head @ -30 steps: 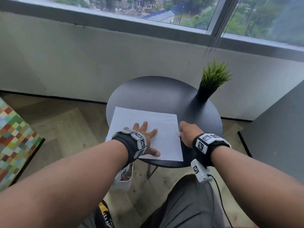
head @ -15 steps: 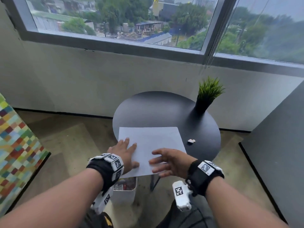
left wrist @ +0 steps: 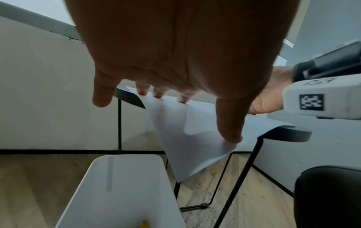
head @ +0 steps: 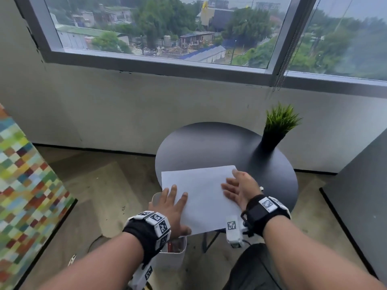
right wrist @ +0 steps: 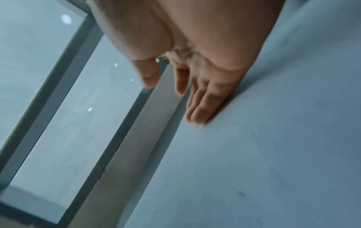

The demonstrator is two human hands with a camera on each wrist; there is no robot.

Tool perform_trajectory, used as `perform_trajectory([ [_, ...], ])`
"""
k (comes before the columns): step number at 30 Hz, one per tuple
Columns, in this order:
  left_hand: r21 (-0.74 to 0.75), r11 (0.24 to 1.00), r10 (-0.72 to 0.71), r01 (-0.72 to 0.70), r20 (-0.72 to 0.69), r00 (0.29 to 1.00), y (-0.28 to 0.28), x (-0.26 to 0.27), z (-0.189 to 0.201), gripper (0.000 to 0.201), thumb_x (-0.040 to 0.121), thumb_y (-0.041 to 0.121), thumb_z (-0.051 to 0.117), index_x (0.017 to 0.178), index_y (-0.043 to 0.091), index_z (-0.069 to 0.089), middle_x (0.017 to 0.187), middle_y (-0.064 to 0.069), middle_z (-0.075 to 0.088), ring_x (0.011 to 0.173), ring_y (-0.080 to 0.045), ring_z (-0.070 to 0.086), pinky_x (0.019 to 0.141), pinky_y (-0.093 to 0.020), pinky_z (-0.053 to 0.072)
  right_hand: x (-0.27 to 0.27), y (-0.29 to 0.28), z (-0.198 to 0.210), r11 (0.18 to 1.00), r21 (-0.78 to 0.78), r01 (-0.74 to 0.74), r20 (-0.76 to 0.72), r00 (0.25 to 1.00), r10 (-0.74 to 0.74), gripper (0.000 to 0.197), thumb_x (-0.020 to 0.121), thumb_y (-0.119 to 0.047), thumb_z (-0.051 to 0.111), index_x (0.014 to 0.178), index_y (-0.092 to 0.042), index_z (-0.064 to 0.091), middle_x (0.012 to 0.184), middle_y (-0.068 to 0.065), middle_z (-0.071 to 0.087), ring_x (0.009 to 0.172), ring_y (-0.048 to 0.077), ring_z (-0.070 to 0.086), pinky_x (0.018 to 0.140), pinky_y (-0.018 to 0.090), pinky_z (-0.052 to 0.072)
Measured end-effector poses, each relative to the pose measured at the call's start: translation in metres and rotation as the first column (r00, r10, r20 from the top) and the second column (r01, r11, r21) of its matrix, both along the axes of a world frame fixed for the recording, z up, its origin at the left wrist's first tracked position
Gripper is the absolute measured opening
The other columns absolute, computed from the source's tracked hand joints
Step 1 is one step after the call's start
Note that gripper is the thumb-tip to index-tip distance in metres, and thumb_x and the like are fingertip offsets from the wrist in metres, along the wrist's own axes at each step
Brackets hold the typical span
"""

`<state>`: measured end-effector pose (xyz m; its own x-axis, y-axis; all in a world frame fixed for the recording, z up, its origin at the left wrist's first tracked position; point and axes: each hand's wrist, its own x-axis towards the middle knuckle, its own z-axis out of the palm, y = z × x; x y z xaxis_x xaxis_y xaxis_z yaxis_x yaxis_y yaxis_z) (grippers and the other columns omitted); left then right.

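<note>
A white sheet of paper point(head: 201, 195) lies on the round black table point(head: 209, 147), with its near left corner hanging over the table edge. My left hand point(head: 173, 204) rests on that left part, fingers straight. In the left wrist view the thumb point(left wrist: 230, 132) presses the overhanging corner of the paper point(left wrist: 185, 146). My right hand point(head: 238, 189) lies flat on the sheet's right side with its fingers spread. The right wrist view shows those fingers point(right wrist: 205, 104) straight and holding nothing.
A small white object point(head: 261, 188) peeks out on the table just right of my right hand. A potted green plant point(head: 276, 126) stands at the table's far right. Below the near left edge is a white bin point(head: 173, 258). A colourful panel point(head: 25, 195) is left, a grey panel point(head: 360, 206) right.
My right hand left the small white object on the table, swung over the sheet's near edge, then settled flat on its right side. The left hand slid back to the near left corner.
</note>
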<state>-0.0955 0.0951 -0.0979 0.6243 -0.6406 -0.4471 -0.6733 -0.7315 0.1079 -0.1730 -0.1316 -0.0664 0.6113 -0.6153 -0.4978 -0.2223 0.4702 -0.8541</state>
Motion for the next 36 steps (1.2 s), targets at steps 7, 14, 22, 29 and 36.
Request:
perform_trajectory([
  [7, 0.018, 0.999, -0.032, 0.032, 0.015, 0.999, 0.002, 0.003, -0.005, 0.117, 0.08, 0.073, 0.06, 0.156, 0.036, -0.02, 0.162, -0.001, -0.036, 0.152, -0.026, -0.024, 0.121, -0.059, 0.015, 0.031, 0.053, -0.007, 0.866, 0.083, -0.494, 0.097, 0.869, 0.486, 0.043, 0.095, -0.049, 0.052, 0.121, -0.015, 0.056, 0.115, 0.008, 0.062, 0.098, 0.025, 0.064, 0.076, 0.038, 0.052],
  [14, 0.004, 0.999, -0.042, 0.042, -0.002, 0.999, 0.005, 0.0, -0.006, 0.117, 0.08, 0.074, 0.057, 0.154, 0.038, -0.026, 0.158, 0.002, -0.042, 0.151, -0.025, -0.029, 0.121, -0.057, 0.012, 0.034, -0.038, -0.011, 0.953, -0.04, 0.299, 0.205, 0.936, -0.285, 0.018, 0.098, -0.036, 0.052, 0.102, -0.018, 0.055, 0.11, 0.009, 0.058, 0.083, 0.017, 0.06, 0.064, 0.027, 0.05],
  [22, 0.039, 0.999, -0.022, 0.022, -0.014, 1.0, 0.006, 0.001, 0.0, 0.104, 0.089, 0.05, 0.056, 0.153, 0.042, -0.025, 0.159, 0.006, -0.04, 0.151, -0.022, -0.028, 0.121, -0.059, 0.016, 0.021, -0.031, -0.02, 0.884, -0.431, 0.18, 0.141, 0.981, -0.131, 0.01, 0.092, -0.031, 0.06, 0.091, -0.022, 0.063, 0.084, -0.003, 0.063, 0.082, 0.018, 0.06, 0.083, 0.046, 0.057],
  [29, 0.044, 0.998, -0.037, 0.037, -0.003, 0.999, 0.001, 0.028, 0.025, 0.072, 0.097, 0.033, 0.046, 0.158, 0.04, 0.008, 0.168, 0.008, -0.017, 0.155, -0.016, -0.012, 0.121, -0.063, 0.007, -0.028, -0.08, 0.018, 0.498, -0.761, -0.416, -0.303, 0.906, 0.294, 0.008, 0.09, -0.028, 0.061, 0.094, -0.025, 0.066, 0.092, 0.001, 0.07, 0.085, 0.02, 0.066, 0.078, 0.034, 0.052],
  [36, -0.055, 0.994, -0.098, 0.096, -0.03, 0.995, -0.063, 0.001, 0.047, 0.089, 0.088, 0.073, 0.052, 0.159, 0.035, 0.014, 0.17, 0.003, -0.004, 0.156, -0.019, -0.001, 0.123, -0.056, 0.009, -0.056, -0.094, -0.017, 0.161, -0.587, -0.794, -0.794, 0.603, 0.076, 0.025, 0.091, -0.023, 0.056, 0.115, -0.025, 0.061, 0.118, 0.004, 0.05, 0.113, 0.029, 0.051, 0.099, 0.04, 0.043],
])
